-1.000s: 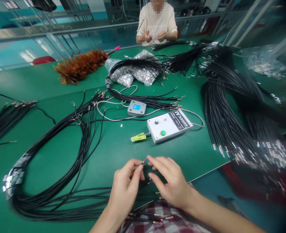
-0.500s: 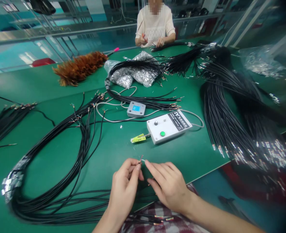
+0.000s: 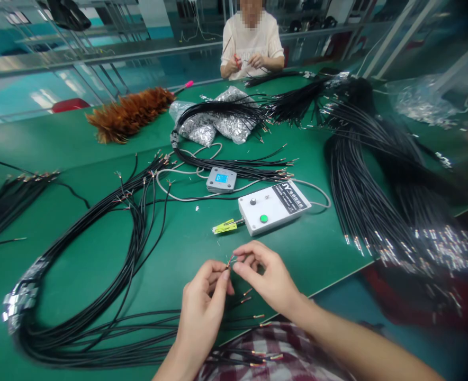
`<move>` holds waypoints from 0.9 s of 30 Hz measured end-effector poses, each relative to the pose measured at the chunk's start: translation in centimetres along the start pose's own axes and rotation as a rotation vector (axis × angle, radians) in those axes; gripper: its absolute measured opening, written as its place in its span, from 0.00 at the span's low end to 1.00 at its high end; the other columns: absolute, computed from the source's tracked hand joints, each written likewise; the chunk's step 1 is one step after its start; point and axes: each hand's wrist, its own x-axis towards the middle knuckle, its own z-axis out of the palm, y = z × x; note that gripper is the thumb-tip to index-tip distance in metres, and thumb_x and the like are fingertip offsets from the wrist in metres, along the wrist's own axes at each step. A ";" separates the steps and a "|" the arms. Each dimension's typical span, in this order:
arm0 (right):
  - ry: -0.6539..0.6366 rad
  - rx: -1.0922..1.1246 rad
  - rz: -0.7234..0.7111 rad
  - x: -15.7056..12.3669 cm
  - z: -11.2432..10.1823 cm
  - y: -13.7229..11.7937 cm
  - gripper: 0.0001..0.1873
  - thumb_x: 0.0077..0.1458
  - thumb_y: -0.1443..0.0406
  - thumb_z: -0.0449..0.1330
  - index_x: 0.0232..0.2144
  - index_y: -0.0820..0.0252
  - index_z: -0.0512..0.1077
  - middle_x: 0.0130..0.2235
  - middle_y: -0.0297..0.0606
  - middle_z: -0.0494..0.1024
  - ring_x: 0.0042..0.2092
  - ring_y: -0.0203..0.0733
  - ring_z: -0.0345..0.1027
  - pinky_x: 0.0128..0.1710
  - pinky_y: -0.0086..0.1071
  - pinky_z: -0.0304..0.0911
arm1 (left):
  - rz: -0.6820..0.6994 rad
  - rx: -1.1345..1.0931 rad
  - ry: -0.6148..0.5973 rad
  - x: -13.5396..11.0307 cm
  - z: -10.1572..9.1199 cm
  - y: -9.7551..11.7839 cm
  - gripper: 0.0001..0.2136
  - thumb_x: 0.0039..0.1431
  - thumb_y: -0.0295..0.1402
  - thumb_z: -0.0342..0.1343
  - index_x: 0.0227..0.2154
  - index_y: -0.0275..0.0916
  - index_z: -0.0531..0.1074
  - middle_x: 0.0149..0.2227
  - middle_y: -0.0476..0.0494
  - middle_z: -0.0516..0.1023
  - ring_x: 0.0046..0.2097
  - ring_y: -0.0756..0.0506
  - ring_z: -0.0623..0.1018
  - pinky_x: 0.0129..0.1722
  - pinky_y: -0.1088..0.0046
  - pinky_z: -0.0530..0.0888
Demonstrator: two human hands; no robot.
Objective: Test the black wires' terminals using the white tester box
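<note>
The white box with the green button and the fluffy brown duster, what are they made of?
The white box looks like painted metal or hard plastic: smooth, matte, sharp-edged. The duster looks like feathers, shaggy and rusty brown; its pink handle seems plastic.

Head camera looks down, close over table (image 3: 99, 143).

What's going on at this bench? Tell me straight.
A person at the green table pinches a stripped cable end between both hands: the left hand from below, the right hand on the fine wire tips. A white box with a green button lies just beyond, with looped black cable bundles to the left. Across the table another person handles wires too.
</note>
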 end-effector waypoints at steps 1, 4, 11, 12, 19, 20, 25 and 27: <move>-0.020 0.080 0.062 0.4 0.4 -0.2 0.09 0.52 0.60 0.64 0.33 0.60 0.75 0.30 0.34 0.76 0.29 0.33 0.66 0.29 0.28 0.63 | 0.002 -0.002 0.000 0.0 0.0 0.0 0.11 0.62 0.41 0.52 0.34 0.38 0.68 0.22 0.51 0.71 0.18 0.53 0.64 0.18 0.78 0.61; -0.075 0.319 0.231 1.3 1.2 -0.6 0.14 0.47 0.56 0.67 0.26 0.61 0.74 0.24 0.30 0.73 0.24 0.31 0.61 0.25 0.27 0.59 | 0.020 -0.038 0.038 0.0 0.1 0.1 0.10 0.61 0.40 0.53 0.32 0.38 0.67 0.22 0.51 0.71 0.21 0.52 0.67 0.21 0.78 0.63; -0.175 0.537 0.383 1.5 1.3 -0.9 0.16 0.41 0.55 0.70 0.27 0.62 0.77 0.20 0.27 0.70 0.21 0.27 0.54 0.23 0.25 0.52 | 0.062 -0.126 0.136 0.3 0.3 0.1 0.09 0.58 0.38 0.57 0.34 0.38 0.67 0.27 0.50 0.72 0.27 0.50 0.72 0.26 0.77 0.70; -0.172 0.528 0.381 1.5 1.2 -0.8 0.16 0.41 0.55 0.70 0.26 0.62 0.76 0.21 0.28 0.71 0.21 0.27 0.54 0.22 0.25 0.52 | 0.070 -0.129 0.127 0.5 0.4 0.2 0.10 0.57 0.38 0.57 0.36 0.38 0.68 0.29 0.48 0.74 0.27 0.50 0.73 0.26 0.77 0.71; -0.119 0.308 0.278 1.3 1.0 -0.1 0.15 0.45 0.56 0.67 0.25 0.61 0.71 0.19 0.26 0.68 0.20 0.29 0.60 0.20 0.25 0.56 | 0.141 -0.217 0.177 1.6 1.7 0.4 0.07 0.56 0.36 0.59 0.32 0.37 0.73 0.36 0.47 0.70 0.25 0.54 0.71 0.23 0.78 0.70; -0.119 0.273 0.258 1.2 1.0 0.0 0.14 0.47 0.56 0.66 0.26 0.60 0.70 0.19 0.26 0.68 0.20 0.30 0.61 0.20 0.25 0.57 | 0.119 -0.254 0.196 1.6 1.9 0.2 0.08 0.57 0.36 0.59 0.32 0.37 0.72 0.33 0.49 0.69 0.23 0.55 0.69 0.21 0.79 0.68; -0.080 0.026 0.089 1.0 0.6 0.7 0.08 0.55 0.62 0.60 0.27 0.61 0.70 0.24 0.30 0.71 0.23 0.32 0.64 0.22 0.25 0.59 | 0.079 -0.192 0.203 1.4 1.9 -1.0 0.07 0.60 0.37 0.55 0.33 0.38 0.66 0.27 0.53 0.68 0.20 0.54 0.68 0.19 0.78 0.65; -0.078 -0.141 -0.054 1.0 -0.2 0.7 0.06 0.57 0.65 0.58 0.29 0.60 0.73 0.29 0.33 0.73 0.27 0.32 0.66 0.26 0.26 0.61 | 0.097 -0.106 0.205 1.4 1.6 -1.3 0.07 0.61 0.36 0.54 0.32 0.39 0.66 0.26 0.54 0.66 0.21 0.54 0.65 0.19 0.79 0.62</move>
